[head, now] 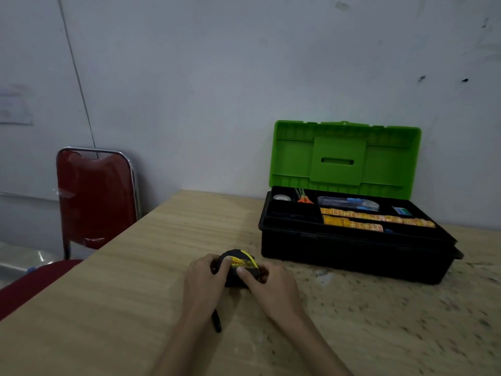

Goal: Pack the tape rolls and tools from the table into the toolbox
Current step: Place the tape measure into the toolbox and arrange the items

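Note:
A black and yellow tape measure sits on the wooden table in front of me. My left hand grips its left side with curled fingers. My right hand holds its right side, thumb on top. A black strap trails from it between my wrists. The black toolbox stands open to the right, green lid upright. Its top tray holds a silver tape roll, orange-handled scissors, a blue and clear tool and yellow packets.
A red chair with a chrome frame stands left of the table against the grey wall. The table's right part is speckled and worn. A red cushioned seat edge lies at the table's left side.

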